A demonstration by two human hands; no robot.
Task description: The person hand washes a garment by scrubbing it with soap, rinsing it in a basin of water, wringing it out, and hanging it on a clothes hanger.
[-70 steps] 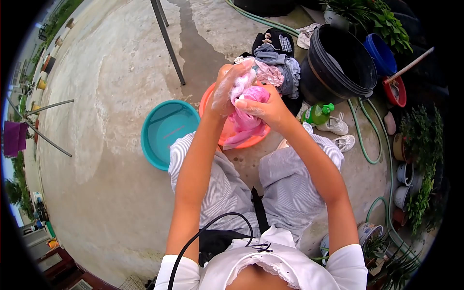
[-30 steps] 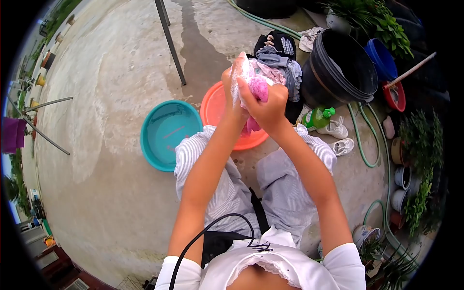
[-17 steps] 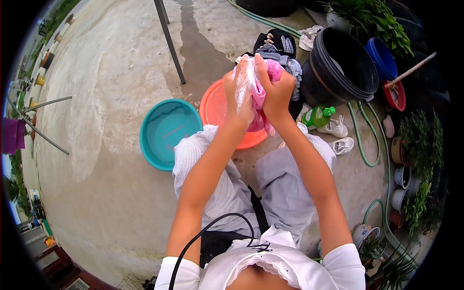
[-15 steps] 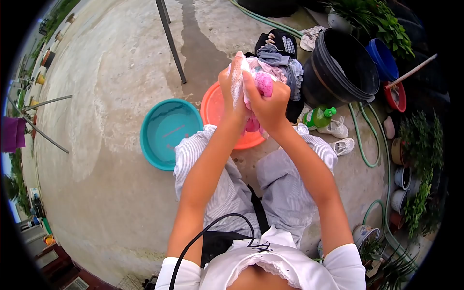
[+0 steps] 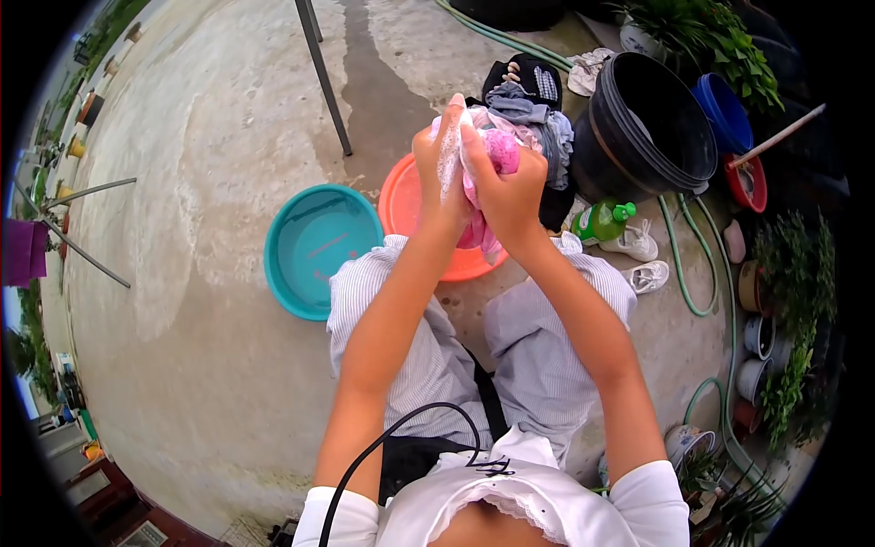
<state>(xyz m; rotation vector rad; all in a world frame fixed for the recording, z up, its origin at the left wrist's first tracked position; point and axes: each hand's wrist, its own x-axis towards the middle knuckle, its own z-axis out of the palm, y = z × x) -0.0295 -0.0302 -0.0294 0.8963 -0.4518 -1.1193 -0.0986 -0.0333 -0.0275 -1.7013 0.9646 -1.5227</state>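
Between my two hands is a wet pink piece of clothing, bunched up and partly hidden by my fingers. Soap suds coat the back of my left hand, which is closed on the cloth from the left side. My right hand grips the same cloth from the right, its thumb up against the left hand. A loose end of the pink fabric hangs below the hands over an orange basin. To the left of that stands a teal basin with water in it.
Behind my hands lies a pile of clothes. A large black bucket, a green detergent bottle and white shoes are on the right. A green hose runs past potted plants. A metal pole stands ahead.
Both hands stay almost in place over the orange basin, still gripping the pink clothing. The cloth has shifted slightly between them, and its hanging end has changed shape.
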